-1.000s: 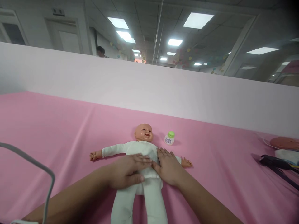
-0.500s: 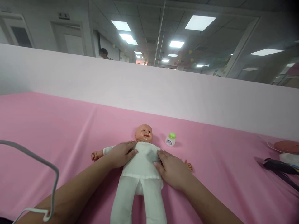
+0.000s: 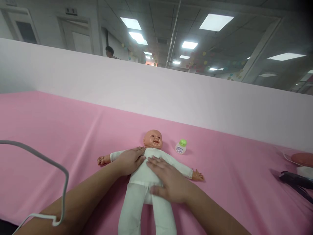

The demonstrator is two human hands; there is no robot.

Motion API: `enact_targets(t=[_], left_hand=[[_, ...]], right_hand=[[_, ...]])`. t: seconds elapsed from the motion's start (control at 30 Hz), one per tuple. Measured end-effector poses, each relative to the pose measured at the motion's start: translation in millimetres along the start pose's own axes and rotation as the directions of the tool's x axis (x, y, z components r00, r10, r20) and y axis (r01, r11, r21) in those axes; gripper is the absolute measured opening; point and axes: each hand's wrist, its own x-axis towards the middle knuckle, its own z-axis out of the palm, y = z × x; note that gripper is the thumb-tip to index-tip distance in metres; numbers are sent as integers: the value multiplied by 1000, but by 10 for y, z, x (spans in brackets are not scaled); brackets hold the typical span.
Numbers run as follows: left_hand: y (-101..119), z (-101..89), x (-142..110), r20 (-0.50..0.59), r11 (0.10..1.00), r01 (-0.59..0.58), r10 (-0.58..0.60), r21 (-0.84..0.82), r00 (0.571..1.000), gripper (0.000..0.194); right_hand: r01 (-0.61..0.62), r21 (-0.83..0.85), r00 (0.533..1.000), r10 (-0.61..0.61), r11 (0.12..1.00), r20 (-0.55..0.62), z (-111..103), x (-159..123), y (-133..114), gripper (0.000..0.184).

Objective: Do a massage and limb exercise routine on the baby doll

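Observation:
A baby doll (image 3: 144,176) with a white cloth body lies on its back on a pink cloth (image 3: 73,130), arms spread and head toward the white wall. My left hand (image 3: 130,160) rests on the doll's chest and shoulder at the left, fingers stretched out and holding nothing. Across the middle of the torso lies my right hand (image 3: 168,179), palm down, its fingers extended and the thumb apart, low over the belly. Beside the doll's head stands a small clear bottle (image 3: 181,147) with a green cap and a printed label.
A grey cable (image 3: 49,160) loops in at the left, in front of my left forearm. Near the right edge lie a black object (image 3: 295,179) and a reddish-brown round thing (image 3: 303,159). Behind the low white wall (image 3: 156,91), a person's head (image 3: 109,51) shows.
My right hand has slid from the doll's side inward over its chest and belly, uncovering the doll's arm at the right. My left hand stays in place. The view has shifted slightly.

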Motion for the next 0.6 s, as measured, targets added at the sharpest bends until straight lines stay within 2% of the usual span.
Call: enact_targets(t=[0.1,0.2,0.3,0.47,0.53,0.6], left_hand=[[-10,6,0,0,1000,-5,5,9,1000,61],[-10,11,-2,7,1000,-11,10,25,1000,61],[2,13,-7,15,999,1,-1,33,1000,61],[8,-50,-45,19,994,83,-85,67,996,67],[52,-132,-100,11,999,37,-37,-9,999,65],[168,-235,-181,6,978,-119,122,-170,993,60]], right_hand=[[-152,-50,987,149,987,-61,-15,110,198,89],[-279,-47,957,273,959,-93,-30,128,288,90],[-365,-49,929,360,930,-89,-40,72,333,93],[-475,-76,879,469,877,-83,-11,-36,416,93],[-492,-88,869,483,866,-103,28,-43,442,94],[-495,-102,867,482,863,-130,69,-33,457,94]])
